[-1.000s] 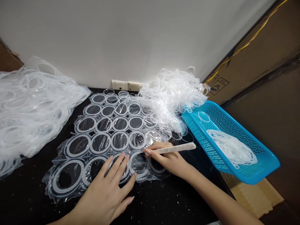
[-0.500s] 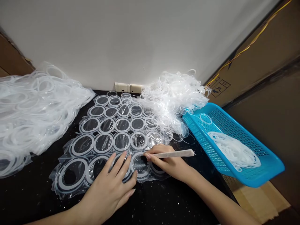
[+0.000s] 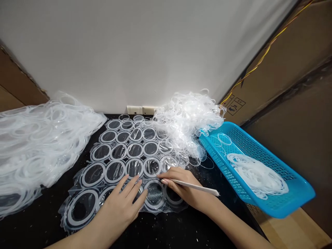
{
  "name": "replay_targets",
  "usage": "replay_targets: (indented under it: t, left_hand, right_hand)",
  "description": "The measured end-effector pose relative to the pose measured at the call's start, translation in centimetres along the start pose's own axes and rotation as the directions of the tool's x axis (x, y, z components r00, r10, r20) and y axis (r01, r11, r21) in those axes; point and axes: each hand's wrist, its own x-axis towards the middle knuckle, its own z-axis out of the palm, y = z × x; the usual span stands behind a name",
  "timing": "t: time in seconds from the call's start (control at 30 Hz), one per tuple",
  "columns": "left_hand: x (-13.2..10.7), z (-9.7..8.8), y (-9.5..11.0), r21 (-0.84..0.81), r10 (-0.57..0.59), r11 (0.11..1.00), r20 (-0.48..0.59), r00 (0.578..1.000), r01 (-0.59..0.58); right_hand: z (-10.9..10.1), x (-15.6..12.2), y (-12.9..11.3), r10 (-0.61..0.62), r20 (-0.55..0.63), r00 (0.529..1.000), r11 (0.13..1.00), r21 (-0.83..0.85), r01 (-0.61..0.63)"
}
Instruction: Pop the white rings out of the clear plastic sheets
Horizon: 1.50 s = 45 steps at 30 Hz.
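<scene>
A clear plastic sheet (image 3: pixel 115 171) of cut rings lies on a black table (image 3: pixel 33 231); the left hand (image 3: pixel 118 204) rests open on it, fingers spread, holding nothing; the right hand (image 3: pixel 184 188) pinches a white stick (image 3: pixel 197 187) above the sheet; nearby, a blue basket (image 3: pixel 293 204) holds a tangle of white rings (image 3: pixel 256 176).

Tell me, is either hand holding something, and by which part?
The right hand grips a slim white stick in its fingers, near the stick's front end. The left hand holds nothing; it lies spread on the clear plastic ring sheet.
</scene>
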Motion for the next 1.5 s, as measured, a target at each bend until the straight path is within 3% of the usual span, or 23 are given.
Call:
replay_targets:
  t: [0.1,0.2,0.3,0.4,0.5,0.63,0.77,0.87,1.17,1.3,1.5]
  left_hand:
    - [0.8,-0.4,-0.7,-0.067,-0.013,0.998,0.012,1.0,0.014]
    - [2.3,-1.6,-2.4,-0.332,-0.078,0.93,0.239,0.968,0.156]
    - [4.5,-2.9,-4.8,-0.557,-0.081,0.718,0.53,0.844,0.418]
    - [6.6,-3.5,-7.1,-0.628,0.019,0.528,0.681,0.732,0.571]
    - [8.0,-3.5,-8.6,-0.63,0.131,0.468,0.742,0.657,0.619]
    - [8.6,-3.0,-9.3,-0.582,0.146,0.48,0.791,0.594,0.656]
    - [8.5,-2.4,-8.6,-0.603,0.167,0.512,0.768,0.618,0.611]
    - [8.3,-1.9,-7.8,-0.58,0.083,0.508,0.768,0.635,0.637]
    - [8.0,-1.4,-7.6,-0.576,0.025,0.431,0.777,0.629,0.694]
    - [7.7,-1.3,-7.6,-0.575,0.027,0.446,0.774,0.632,0.685]
    - [7.7,-1.2,-8.2,-0.576,-0.084,0.525,0.697,0.712,0.626]
  right_hand:
    - [0.0,-0.1,0.0,-0.027,-0.019,0.999,1.0,-0.01,0.027]
    - [-0.1,-0.1,-0.1,-0.011,-0.013,1.0,1.0,-0.002,0.011]
    - [-0.5,-0.1,-0.2,0.047,-0.004,0.999,0.998,0.044,-0.046]
    - [-0.9,-0.2,0.0,0.126,-0.056,0.99,0.99,0.076,-0.121]
    - [-1.0,-0.2,0.7,0.135,-0.143,0.98,0.99,0.056,-0.129]
    - [-0.7,0.0,1.6,0.127,-0.165,0.978,0.992,0.011,-0.126]
    - [-0.6,0.2,1.7,0.139,-0.16,0.977,0.99,-0.001,-0.141]
    - [-0.8,0.2,1.6,0.124,-0.164,0.979,0.992,-0.004,-0.126]
    - [-0.8,0.1,1.7,0.146,-0.137,0.98,0.989,-0.012,-0.15]
    - [-0.6,0.1,1.8,0.174,-0.135,0.975,0.983,-0.025,-0.179]
    - [-0.5,0.2,2.1,0.168,-0.181,0.969,0.986,0.011,-0.169]
